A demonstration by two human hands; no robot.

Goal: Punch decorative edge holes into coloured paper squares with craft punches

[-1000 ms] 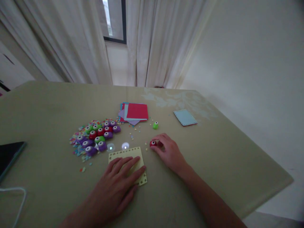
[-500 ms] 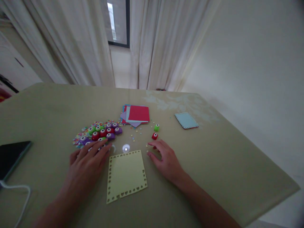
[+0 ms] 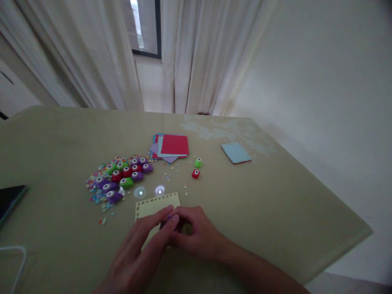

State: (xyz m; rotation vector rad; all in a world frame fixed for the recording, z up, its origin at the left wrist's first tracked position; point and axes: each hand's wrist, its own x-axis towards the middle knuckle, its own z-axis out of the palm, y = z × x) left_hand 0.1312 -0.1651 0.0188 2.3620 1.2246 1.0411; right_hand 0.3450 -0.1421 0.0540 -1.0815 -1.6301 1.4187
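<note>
A small purple craft paper punch (image 3: 167, 220), mostly hidden by fingers, sits between my two hands over the yellow card (image 3: 150, 202). My left hand (image 3: 143, 245) pinches it between thumb and fingers. From the other side my right hand (image 3: 196, 232) curls its thumb and forefinger around it. The card lies under both hands, and heart-shaped cutouts run along its visible border. To the left, several purple, red and green punches (image 3: 126, 182) with white round tops rest among colourful paper bits (image 3: 94, 175).
A green punch (image 3: 198, 163) and a red punch (image 3: 195, 174) stand right of centre. Behind them lies a stack of coloured cards (image 3: 174, 145); a light blue card (image 3: 236, 152) is farther right. Two pale round discs (image 3: 140, 192) lie beyond the yellow card. A dark tablet-like device (image 3: 10, 202) is at left.
My left hand has left the punch pile and moved right with a purple punch. My right hand has moved left and down, meeting it over the yellow card. The view has shifted slightly.
</note>
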